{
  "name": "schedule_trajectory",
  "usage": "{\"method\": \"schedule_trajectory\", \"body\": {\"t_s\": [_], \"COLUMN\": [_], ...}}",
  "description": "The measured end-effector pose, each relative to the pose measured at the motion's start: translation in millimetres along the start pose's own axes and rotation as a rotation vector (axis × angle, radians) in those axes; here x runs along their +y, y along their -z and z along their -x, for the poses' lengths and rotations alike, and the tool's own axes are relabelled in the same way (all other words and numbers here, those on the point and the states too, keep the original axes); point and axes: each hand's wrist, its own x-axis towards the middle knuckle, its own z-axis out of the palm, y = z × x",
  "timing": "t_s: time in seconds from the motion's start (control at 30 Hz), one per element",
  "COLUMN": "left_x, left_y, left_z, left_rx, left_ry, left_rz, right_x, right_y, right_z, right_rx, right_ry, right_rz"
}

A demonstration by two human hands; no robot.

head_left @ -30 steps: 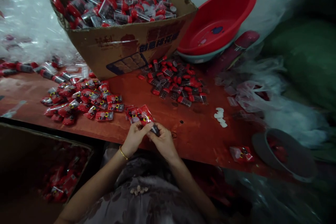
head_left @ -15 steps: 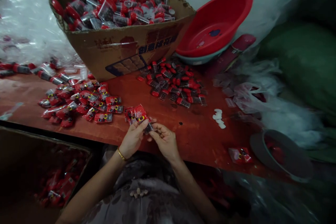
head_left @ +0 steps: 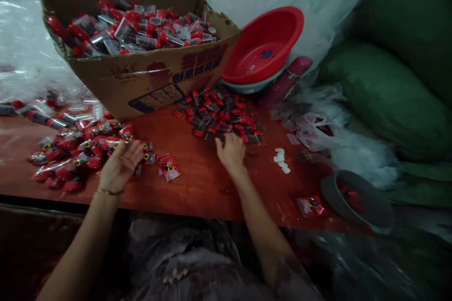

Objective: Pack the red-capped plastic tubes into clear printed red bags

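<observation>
My left hand (head_left: 122, 165) is open, palm turned up and fingers spread, over the right part of a heap of filled red packets (head_left: 72, 148). Nothing rests on its palm. To its right lies a small stack of flat red printed packets (head_left: 169, 167). My right hand (head_left: 231, 153) reaches to the front edge of a pile of small clear red-capped containers (head_left: 226, 115) with dark contents. Its fingers curl down and inward among them; the fingertips are partly hidden, so what they grip cannot be made out.
A cardboard box (head_left: 148, 77) full of similar containers stands behind. Right of it are a red basin (head_left: 263, 51) and a dark red flask (head_left: 287, 80). White pieces (head_left: 281, 160), a red packet (head_left: 310, 207) and a grey bowl (head_left: 356, 202) lie toward the right.
My hands have parted. The left has moved left to the packet heap, without the small item held before; the right has reached forward to the container pile. The view has shifted slightly.
</observation>
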Motion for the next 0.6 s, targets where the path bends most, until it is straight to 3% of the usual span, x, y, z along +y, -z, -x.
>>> {"method": "schedule_trajectory", "body": {"t_s": [0.07, 0.13, 0.23, 0.33, 0.4, 0.5, 0.6], "left_x": [18.3, 16.6, -17.3, -59.2, -78.4, -94.2, -106.1], "left_y": [1.7, -0.7, -8.5, -10.7, -6.1, 4.0, 7.5], "left_z": [-13.1, -17.4, -12.2, -2.5, 3.1, 9.9, 14.7], "left_rx": [0.022, -0.016, -0.11, -0.258, -0.296, -0.286, -0.231], "left_ry": [-0.082, -0.113, -0.252, -0.594, -0.791, -0.925, -0.95], "left_rz": [0.048, -0.026, -0.475, -1.23, -1.625, -1.915, -1.979], "right_x": [25.0, 37.9, 34.8, 22.2, 16.9, 14.3, 10.7], "right_y": [-4.0, -10.0, -17.5, -18.4, -16.2, -12.3, -10.9], "right_z": [-11.8, -7.7, 19.7, 53.1, 70.7, 87.6, 95.9], "right_rx": [-0.027, -0.084, -0.14, -0.155, -0.151, -0.11, -0.047], "right_ry": [-0.106, -0.071, 0.116, 0.267, 0.311, 0.315, 0.268], "right_rz": [0.14, 0.164, 0.108, 0.04, 0.001, -0.045, -0.06]}}
